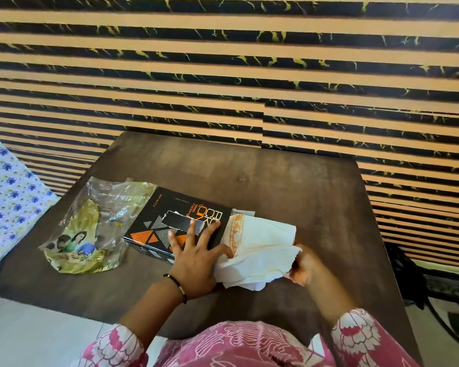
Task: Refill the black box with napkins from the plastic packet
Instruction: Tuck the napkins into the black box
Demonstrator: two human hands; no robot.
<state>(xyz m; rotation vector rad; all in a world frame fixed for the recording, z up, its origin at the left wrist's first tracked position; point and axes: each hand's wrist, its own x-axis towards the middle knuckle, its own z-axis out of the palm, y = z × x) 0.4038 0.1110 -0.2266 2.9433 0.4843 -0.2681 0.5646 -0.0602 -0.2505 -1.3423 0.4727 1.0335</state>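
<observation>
**Napkins going in at the box's open end**

The box (179,225) lies flat on the dark surface (289,181), a little left of the frame's centre, its printed top up and a torn slot showing in that top. Its right end appears open: a stack of white napkins (257,247) with an orange-patterned edge sticks out of it toward the lower right, part in and part out, as far as can be told.

The left hand (194,256) rests spread on the box's near right corner, fingers splayed over the top and the thumb down by the napkins. Likely this pins the light box so it does not slide while the stack is pushed. The right hand (301,266), right of centre, is closed around the outer end of the napkins, fingers curled under the loose edges; it seems to be bunching them so they go in together rather than fanning out.

The packet (90,231) lies crumpled and flat-looking at centre left, just beside the box's left end and clear of both hands; I cannot see any napkins left in it.

A flowered cloth (8,197) shows at the left edge, and a striped wall (223,75) fills the upper frame.
</observation>
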